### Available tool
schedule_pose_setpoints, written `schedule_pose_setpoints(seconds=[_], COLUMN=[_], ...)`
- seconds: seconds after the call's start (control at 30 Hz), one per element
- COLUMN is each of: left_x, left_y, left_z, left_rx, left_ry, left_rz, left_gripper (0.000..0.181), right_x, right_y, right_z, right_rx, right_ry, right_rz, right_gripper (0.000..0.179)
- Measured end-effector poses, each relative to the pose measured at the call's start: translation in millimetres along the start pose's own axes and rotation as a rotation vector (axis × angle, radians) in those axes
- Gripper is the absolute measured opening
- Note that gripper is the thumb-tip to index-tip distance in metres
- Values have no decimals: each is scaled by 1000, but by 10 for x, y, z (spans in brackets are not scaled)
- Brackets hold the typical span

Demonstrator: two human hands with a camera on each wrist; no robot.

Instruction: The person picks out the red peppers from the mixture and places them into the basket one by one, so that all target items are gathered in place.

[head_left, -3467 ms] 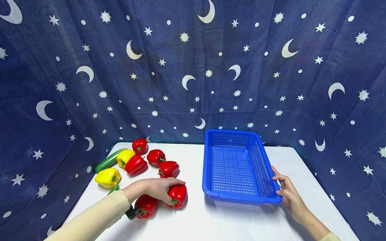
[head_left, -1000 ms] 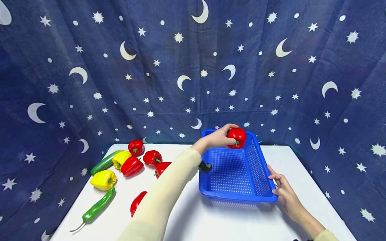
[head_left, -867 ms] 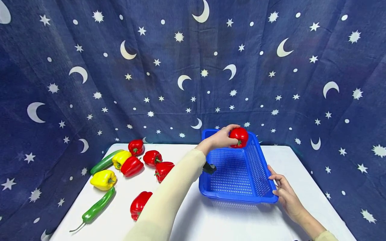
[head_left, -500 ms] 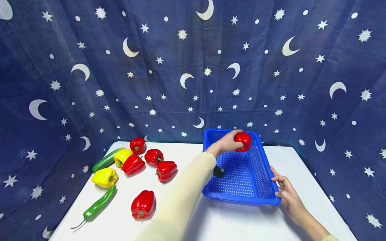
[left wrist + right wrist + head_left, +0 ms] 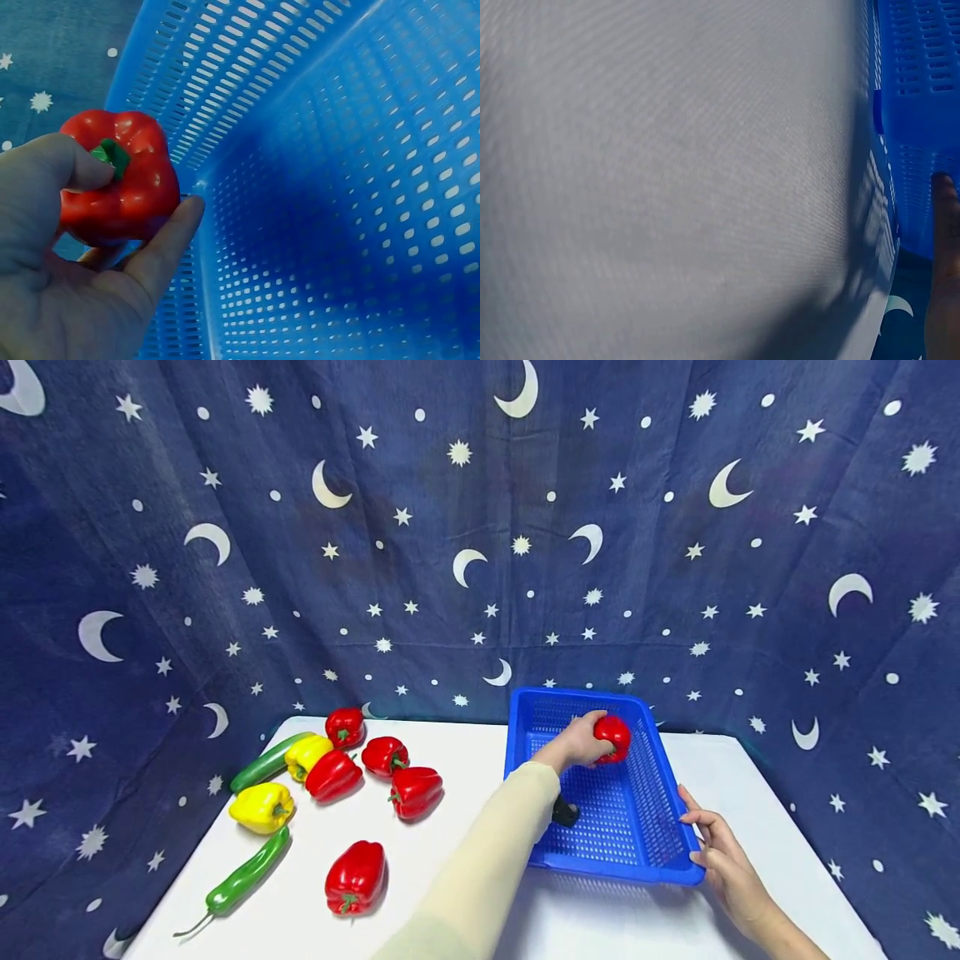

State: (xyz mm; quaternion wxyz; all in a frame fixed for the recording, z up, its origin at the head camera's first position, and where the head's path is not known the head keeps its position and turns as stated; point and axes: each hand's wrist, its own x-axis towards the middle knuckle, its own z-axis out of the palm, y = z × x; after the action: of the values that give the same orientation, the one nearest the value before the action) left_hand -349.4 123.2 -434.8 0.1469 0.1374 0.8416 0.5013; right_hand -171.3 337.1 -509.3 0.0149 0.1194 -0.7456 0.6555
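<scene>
My left hand [image 5: 585, 741] reaches into the blue plastic basket [image 5: 522, 735] and grips a red bell pepper [image 5: 615, 739] above the basket's floor. In the left wrist view the thumb presses beside the green stem of the pepper [image 5: 124, 202], with the other fingers under and behind it. My right hand [image 5: 731, 868] holds the right rim of the basket near its front corner, thumb and fingers at the edge. One finger [image 5: 946, 217] lies along the basket wall [image 5: 919, 112] in the right wrist view; the rest of that hand is out of frame there.
On the white table's left side lie several red bell peppers [image 5: 356, 877], two yellow bell peppers [image 5: 262, 807], a long green chili pepper [image 5: 247, 872] and a cucumber [image 5: 267, 762]. A dark star-and-moon curtain [image 5: 420, 577] stands behind the table and along its sides.
My left hand took the red bell pepper from the table, carried it right over the basket, then lowered it inside. My right hand stays at the basket's rim.
</scene>
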Motion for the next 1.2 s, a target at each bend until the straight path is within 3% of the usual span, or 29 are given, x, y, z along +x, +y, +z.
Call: schedule_pose_setpoints(seconds=[0.1, 0.43, 0.63, 1.0, 1.2], left_x=[21, 34, 51, 68, 65], left_y=[-35, -122, -199, -202, -211], left_z=[42, 170, 255, 212, 200], left_rx=[-26, 38, 143, 249, 201], left_ry=[-7, -30, -36, 34, 53], left_rz=[-29, -55, -60, -45, -63], left_gripper=[67, 69, 68, 65, 63], right_x=[-1, -50, -82, -35, -14], right_y=[-2, -24, 15, 14, -4], right_z=[9, -8, -1, 5, 12], right_rx=[4, -27, -19, -34, -42], right_ry=[13, 7, 28, 25, 34], right_rz=[5, 30, 48, 44, 51], right_gripper=[43, 44, 44, 44, 45])
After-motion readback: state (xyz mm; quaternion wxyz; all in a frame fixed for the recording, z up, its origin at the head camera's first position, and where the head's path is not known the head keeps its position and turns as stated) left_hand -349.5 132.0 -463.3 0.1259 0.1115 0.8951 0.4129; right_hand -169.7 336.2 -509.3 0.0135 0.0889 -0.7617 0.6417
